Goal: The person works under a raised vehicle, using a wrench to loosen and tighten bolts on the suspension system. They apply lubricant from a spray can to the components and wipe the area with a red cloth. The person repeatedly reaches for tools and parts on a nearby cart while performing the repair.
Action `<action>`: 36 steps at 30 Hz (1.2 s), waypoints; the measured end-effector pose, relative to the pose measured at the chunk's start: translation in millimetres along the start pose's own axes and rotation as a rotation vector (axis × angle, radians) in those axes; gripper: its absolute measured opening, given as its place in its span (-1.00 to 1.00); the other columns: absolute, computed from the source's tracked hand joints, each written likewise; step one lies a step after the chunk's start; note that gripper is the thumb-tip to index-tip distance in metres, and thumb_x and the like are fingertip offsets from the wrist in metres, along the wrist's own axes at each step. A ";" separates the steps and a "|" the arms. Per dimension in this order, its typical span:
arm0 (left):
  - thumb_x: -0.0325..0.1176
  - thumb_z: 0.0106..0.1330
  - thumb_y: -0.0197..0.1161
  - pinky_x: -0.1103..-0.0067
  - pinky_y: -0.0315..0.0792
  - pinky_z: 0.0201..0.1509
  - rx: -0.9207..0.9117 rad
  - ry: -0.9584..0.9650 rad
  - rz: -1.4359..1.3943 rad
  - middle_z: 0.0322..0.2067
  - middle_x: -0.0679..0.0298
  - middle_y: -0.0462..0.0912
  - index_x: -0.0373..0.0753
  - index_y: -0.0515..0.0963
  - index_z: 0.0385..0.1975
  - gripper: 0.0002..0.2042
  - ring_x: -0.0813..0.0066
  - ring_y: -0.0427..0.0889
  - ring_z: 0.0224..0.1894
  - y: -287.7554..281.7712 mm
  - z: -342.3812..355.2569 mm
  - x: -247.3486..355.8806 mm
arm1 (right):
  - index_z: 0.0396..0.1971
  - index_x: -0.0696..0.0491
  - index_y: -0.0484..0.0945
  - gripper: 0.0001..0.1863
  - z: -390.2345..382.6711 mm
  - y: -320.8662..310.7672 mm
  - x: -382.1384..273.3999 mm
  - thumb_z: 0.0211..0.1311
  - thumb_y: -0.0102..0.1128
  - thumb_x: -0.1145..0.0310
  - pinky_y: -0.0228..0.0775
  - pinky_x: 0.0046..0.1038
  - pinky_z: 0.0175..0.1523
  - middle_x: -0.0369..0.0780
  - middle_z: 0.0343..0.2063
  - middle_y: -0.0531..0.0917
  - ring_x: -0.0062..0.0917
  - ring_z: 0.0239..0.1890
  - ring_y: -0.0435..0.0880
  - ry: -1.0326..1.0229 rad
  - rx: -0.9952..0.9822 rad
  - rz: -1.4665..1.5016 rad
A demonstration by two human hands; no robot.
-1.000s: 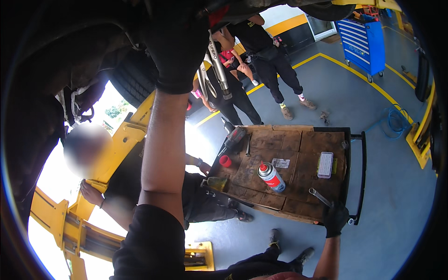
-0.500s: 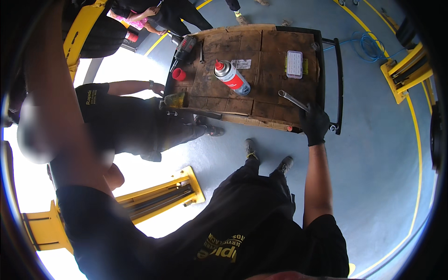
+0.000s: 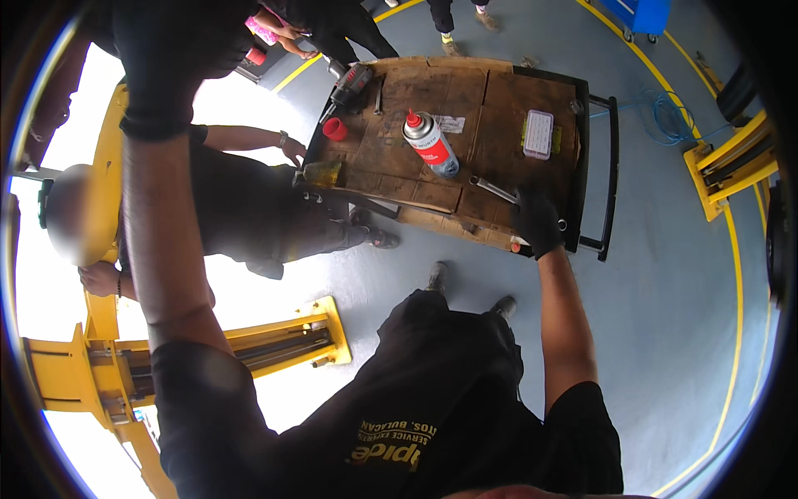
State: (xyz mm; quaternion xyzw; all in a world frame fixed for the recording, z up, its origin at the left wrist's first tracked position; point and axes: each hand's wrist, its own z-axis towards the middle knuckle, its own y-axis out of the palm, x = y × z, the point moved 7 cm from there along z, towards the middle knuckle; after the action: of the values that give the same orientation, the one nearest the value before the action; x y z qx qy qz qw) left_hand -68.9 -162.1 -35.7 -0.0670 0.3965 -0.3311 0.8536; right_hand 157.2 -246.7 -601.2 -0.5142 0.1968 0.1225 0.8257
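Note:
My gloved left hand (image 3: 170,46) is raised at the upper left, against dark shapes; its fingers are too dark to make out. My gloved right hand (image 3: 536,220) grips a silver combination wrench (image 3: 490,187) over the near right edge of a wheeled cart (image 3: 573,191). On the cart's stained cardboard top stand a spray can (image 3: 435,152) with a red cap and a red cup (image 3: 334,128). An impact gun (image 3: 353,83), a loose wrench (image 3: 378,98), a small clear case (image 3: 538,133) and a dirty yellow object (image 3: 324,173) also lie there.
A co-worker (image 3: 233,208) bends at the left beside yellow lift arms (image 3: 108,366). Several people stand beyond the cart (image 3: 357,25). A yellow lift base (image 3: 715,175), a coiled blue hose (image 3: 669,112) and a blue tool cabinet (image 3: 640,12) are at the right.
The view has swung down from the vehicle's underside to the cart and my body. My left hand stays high, and the tool seen beside it earlier is out of sight.

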 end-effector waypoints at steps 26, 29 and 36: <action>-0.40 0.37 0.43 0.32 0.64 0.12 -0.492 -0.727 -0.903 0.09 0.02 0.69 -0.28 0.58 0.18 -0.60 0.09 0.72 0.09 104.6 -516.4 148.2 | 0.51 -0.06 0.42 -0.08 169.9 -214.2 -220.8 0.05 0.55 0.46 0.59 -0.17 0.21 -0.03 0.16 0.58 -0.11 0.17 0.69 -0.122 0.791 0.344; -0.41 0.39 0.42 0.34 0.62 0.17 -0.329 -0.822 -0.999 0.08 -0.01 0.69 -0.35 0.60 0.12 -0.65 0.15 0.74 0.07 175.0 -504.6 139.0 | 0.47 -0.06 0.44 -0.06 171.8 -345.2 -268.8 -0.01 0.62 0.49 0.61 -0.15 0.27 -0.04 0.20 0.63 -0.09 0.21 0.70 -0.263 0.944 0.003; -0.21 0.41 0.41 0.22 0.63 0.06 -0.464 -1.115 -0.920 -0.02 0.09 0.75 -0.22 0.68 0.02 -0.70 0.08 0.79 -0.08 232.6 -481.8 162.5 | 0.41 0.10 0.44 -0.11 216.6 -456.5 -336.4 0.01 0.62 0.31 0.51 -0.12 0.36 0.08 0.25 0.63 0.01 0.30 0.62 -0.407 0.843 -0.440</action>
State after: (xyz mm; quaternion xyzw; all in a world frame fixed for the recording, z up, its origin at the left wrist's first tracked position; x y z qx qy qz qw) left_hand -221.5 -11.7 -552.1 -0.5610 -0.1020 -0.4791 0.6673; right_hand 84.8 -253.6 1.5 -0.1316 -0.0486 -0.0465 0.9890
